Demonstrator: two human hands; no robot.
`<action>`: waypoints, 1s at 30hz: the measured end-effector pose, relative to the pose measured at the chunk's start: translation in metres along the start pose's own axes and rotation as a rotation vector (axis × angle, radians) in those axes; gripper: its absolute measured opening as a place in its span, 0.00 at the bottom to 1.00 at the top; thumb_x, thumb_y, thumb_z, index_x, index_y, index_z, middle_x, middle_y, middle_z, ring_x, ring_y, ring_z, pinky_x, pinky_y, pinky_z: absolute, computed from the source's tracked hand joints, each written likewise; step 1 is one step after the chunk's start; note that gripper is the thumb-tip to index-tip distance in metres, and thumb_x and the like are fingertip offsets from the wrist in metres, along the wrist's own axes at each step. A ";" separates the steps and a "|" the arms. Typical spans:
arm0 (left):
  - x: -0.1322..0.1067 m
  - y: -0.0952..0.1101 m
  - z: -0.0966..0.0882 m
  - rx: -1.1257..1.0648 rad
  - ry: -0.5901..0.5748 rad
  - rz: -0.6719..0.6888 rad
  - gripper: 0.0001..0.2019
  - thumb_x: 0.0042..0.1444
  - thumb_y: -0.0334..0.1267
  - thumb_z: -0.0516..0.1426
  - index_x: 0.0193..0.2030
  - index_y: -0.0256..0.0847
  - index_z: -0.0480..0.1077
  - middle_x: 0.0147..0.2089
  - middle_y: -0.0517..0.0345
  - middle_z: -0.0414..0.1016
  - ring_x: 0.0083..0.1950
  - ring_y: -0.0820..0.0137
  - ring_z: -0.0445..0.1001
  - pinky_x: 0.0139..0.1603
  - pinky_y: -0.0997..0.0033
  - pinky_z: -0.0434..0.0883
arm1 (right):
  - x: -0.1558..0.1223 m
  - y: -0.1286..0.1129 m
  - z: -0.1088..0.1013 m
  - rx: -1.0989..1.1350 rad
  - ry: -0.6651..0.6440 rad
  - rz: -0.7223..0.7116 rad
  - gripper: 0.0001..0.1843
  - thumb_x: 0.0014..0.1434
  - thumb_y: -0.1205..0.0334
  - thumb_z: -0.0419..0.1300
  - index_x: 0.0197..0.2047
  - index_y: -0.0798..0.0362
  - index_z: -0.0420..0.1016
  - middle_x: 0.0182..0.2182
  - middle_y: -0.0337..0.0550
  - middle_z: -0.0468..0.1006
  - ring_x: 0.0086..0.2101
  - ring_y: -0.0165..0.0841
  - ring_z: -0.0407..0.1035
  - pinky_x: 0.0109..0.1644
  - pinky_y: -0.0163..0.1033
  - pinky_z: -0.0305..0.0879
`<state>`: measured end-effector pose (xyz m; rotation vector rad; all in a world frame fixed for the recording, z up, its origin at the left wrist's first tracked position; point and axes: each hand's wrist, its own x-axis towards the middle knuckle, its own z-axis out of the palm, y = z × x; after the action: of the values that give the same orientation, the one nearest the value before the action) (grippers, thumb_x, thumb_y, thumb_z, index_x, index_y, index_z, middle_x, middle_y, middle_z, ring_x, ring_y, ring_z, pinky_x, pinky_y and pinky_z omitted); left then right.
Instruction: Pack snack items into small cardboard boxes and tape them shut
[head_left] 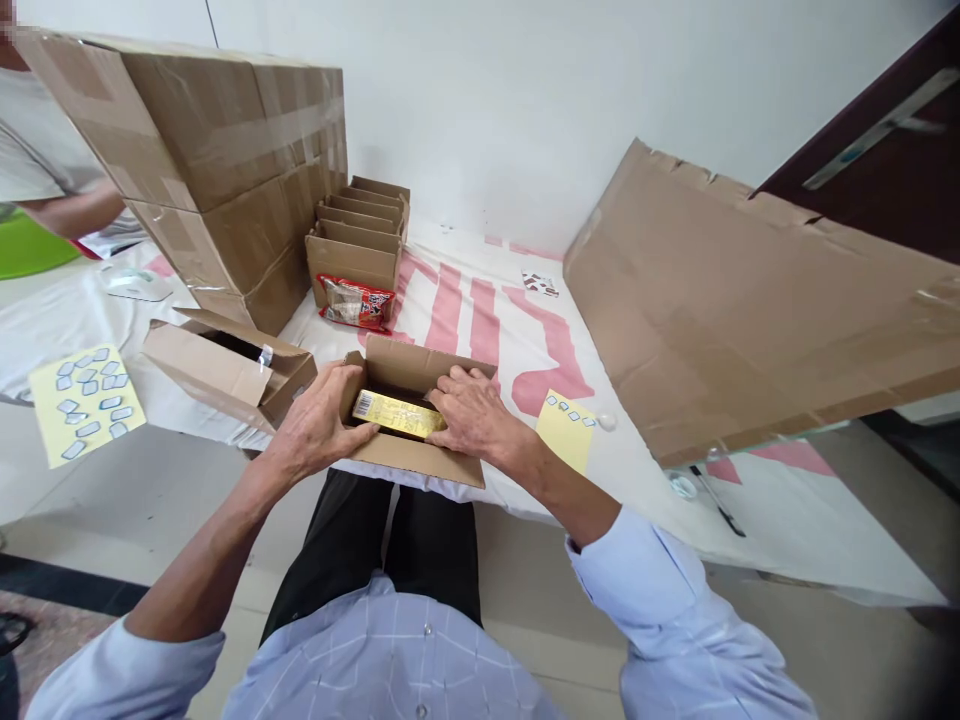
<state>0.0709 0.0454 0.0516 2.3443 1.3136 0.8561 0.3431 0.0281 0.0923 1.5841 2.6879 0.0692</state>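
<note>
A small open cardboard box (420, 455) sits at the table's near edge in front of me. A flat gold packet (396, 413) with a barcode at its left end lies across the box's opening. My left hand (319, 425) grips the packet's left end, thumb on the box's front side. My right hand (472, 415) presses on the packet's right end, fingers curled over it into the box. A yellow sheet of small stickers (568, 428) lies just right of my right wrist.
Another open small box (225, 365) lies left of mine. Large taped cartons (217, 170) stack at back left, with a row of small boxes (358, 235) and a red snack packet (356, 302). A big cardboard sheet (750, 310) leans at right. Another person's arm (67, 210) shows far left. A second sticker sheet (85, 400) lies at left.
</note>
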 end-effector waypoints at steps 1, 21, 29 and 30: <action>0.000 0.000 0.001 0.001 0.001 0.000 0.30 0.60 0.50 0.66 0.66 0.45 0.65 0.67 0.44 0.73 0.67 0.47 0.76 0.69 0.46 0.75 | 0.002 -0.001 0.000 0.004 -0.025 0.008 0.12 0.59 0.54 0.78 0.39 0.53 0.87 0.40 0.56 0.84 0.51 0.54 0.71 0.56 0.55 0.64; -0.011 0.014 0.000 0.152 0.049 -0.081 0.31 0.57 0.45 0.67 0.67 0.47 0.66 0.66 0.44 0.74 0.63 0.45 0.80 0.63 0.46 0.81 | -0.014 0.023 0.021 0.341 0.035 -0.003 0.31 0.62 0.56 0.77 0.65 0.51 0.78 0.60 0.53 0.84 0.60 0.51 0.76 0.63 0.54 0.69; -0.005 0.012 0.001 -0.019 0.042 0.068 0.44 0.61 0.44 0.65 0.81 0.46 0.52 0.81 0.40 0.62 0.77 0.46 0.71 0.77 0.42 0.72 | -0.014 0.018 0.024 0.379 0.174 -0.061 0.26 0.62 0.68 0.68 0.63 0.53 0.79 0.56 0.55 0.85 0.56 0.50 0.77 0.63 0.55 0.70; -0.006 0.012 0.001 -0.044 0.028 0.076 0.46 0.62 0.46 0.65 0.83 0.47 0.49 0.80 0.39 0.63 0.77 0.46 0.71 0.77 0.42 0.71 | -0.017 0.017 0.023 0.424 0.240 -0.068 0.24 0.62 0.67 0.68 0.62 0.52 0.79 0.55 0.54 0.86 0.55 0.49 0.78 0.63 0.55 0.71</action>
<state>0.0772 0.0347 0.0548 2.3699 1.2111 0.9338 0.3673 0.0222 0.0703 1.6712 3.1002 -0.3590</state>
